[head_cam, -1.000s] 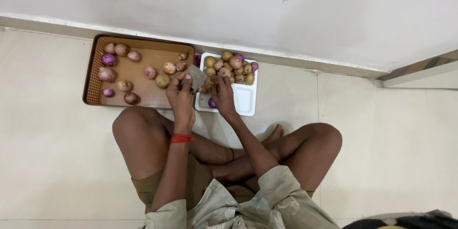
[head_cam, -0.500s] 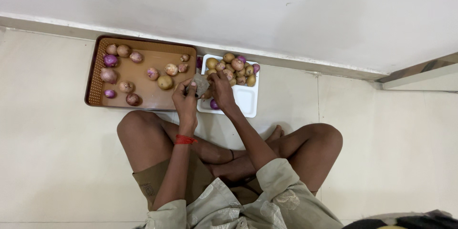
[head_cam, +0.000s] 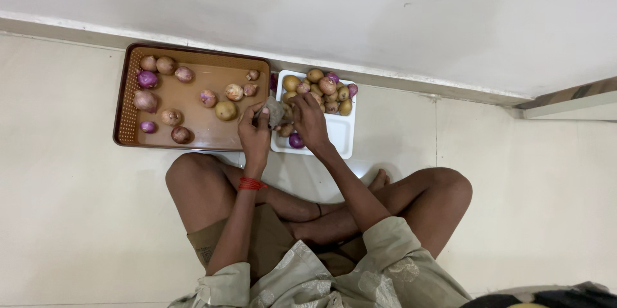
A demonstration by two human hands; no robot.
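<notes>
grey cloth [head_cam: 275,113] between both hands' fingers [head_cam: 260,117]

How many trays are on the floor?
2. The brown tray lies on the left by the wall, with loose onions and potatoes in it. The white tray lies just right of it, piled at its far end. No other shows.

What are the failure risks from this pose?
1. The white tray is piled high at its far end; the right hand working in the pile could roll an onion over the rim.
2. The left hand holds a grey cloth by a loose-looking grip; it might drop.
3. The brown tray sits by the knee; a shift could nudge it.
</notes>
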